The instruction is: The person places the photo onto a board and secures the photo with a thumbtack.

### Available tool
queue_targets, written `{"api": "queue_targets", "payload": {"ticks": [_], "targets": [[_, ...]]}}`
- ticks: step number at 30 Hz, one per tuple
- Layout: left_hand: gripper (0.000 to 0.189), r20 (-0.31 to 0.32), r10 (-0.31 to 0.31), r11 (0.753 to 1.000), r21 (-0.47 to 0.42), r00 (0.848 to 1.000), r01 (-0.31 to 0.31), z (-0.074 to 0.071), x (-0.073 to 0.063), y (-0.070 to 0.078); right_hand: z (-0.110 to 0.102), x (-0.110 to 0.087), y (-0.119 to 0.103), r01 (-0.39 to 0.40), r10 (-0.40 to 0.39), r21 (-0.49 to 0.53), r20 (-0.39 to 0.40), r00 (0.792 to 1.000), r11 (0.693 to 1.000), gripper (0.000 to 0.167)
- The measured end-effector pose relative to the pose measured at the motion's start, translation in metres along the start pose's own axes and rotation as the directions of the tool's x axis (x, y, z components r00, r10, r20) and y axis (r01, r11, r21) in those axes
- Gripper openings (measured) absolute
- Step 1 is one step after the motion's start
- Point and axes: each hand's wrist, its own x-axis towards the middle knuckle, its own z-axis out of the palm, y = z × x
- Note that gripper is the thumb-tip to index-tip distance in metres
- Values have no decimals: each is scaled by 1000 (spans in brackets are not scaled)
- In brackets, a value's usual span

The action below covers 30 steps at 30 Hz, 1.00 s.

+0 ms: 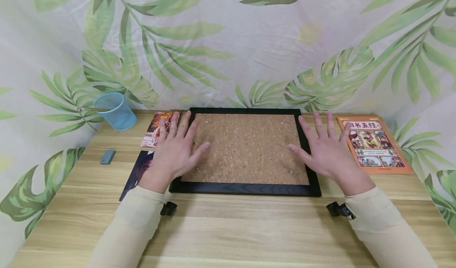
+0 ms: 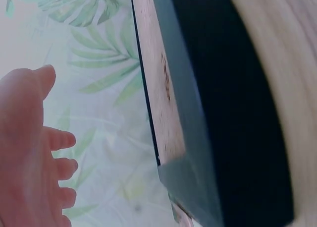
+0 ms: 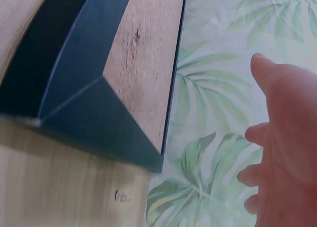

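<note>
A cork board (image 1: 246, 161) in a black frame (image 1: 246, 189) lies flat on the wooden table. Small shiny marks show near its corners and at its middle. Above its left edge is my left hand (image 1: 176, 151), palm down with fingers spread. My right hand (image 1: 325, 153) is spread in the same way over the right edge. Both wrist views show a gap between each hand and the black frame (image 2: 233, 108). Nothing is held. The left hand overlaps two pictures, a reddish one (image 1: 154, 131) and a dark one (image 1: 137, 169), and partly hides them.
A blue mesh cup (image 1: 121, 111) with a thin stick in it leans at the back left. Nearer stands a small grey-blue block (image 1: 107, 156). An orange comic-style book (image 1: 377, 145) lies to the right. Leaf-patterned cloth (image 1: 249, 42) rises behind the table.
</note>
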Motion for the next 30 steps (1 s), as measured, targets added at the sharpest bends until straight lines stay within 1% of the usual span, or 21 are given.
{"api": "queue_targets", "payload": {"ticks": [5,8,10,12,15,16,19,21,23,26,28,30], "targets": [[85,-31,9,1000,10,999,-9,-6,-1,-12,-1,0,11,13,-12,52,-22,1000,999,89],[81,-52,4,1000,-2,999,-4,-11,-1,-20,-1,1,19,34,-27,128,-60,998,991,85],[77,-80,-2,999,-34,997,-1,-13,-1,-27,-1,2,26,50,-34,193,-87,996,980,81],[71,-115,-10,997,-81,993,0,-15,0,-35,-1,4,33,51,-25,256,-104,994,965,75],[63,-158,-43,987,-162,986,17,-17,-1,-48,1,5,44,23,13,321,-111,994,947,65],[61,-158,-63,982,-184,985,34,-18,-2,-52,2,6,47,11,27,326,-111,993,945,62],[58,-126,-137,967,-231,983,106,-20,-3,-65,7,8,59,-12,54,335,-115,992,942,50],[57,-95,-181,958,-243,979,153,-21,-2,-74,11,10,67,-10,51,328,-115,992,944,43],[57,-66,-214,947,-259,975,191,-21,-1,-84,16,13,73,-14,47,328,-94,994,945,36],[54,-16,-252,935,-262,968,239,-18,2,-100,23,18,82,-19,33,320,-38,999,947,31],[53,37,-274,927,-254,961,274,-16,4,-111,27,21,86,-20,22,319,-4,1000,947,29],[55,97,-294,924,-228,951,308,-14,6,-121,30,23,89,-13,8,322,17,1000,947,27]]}}
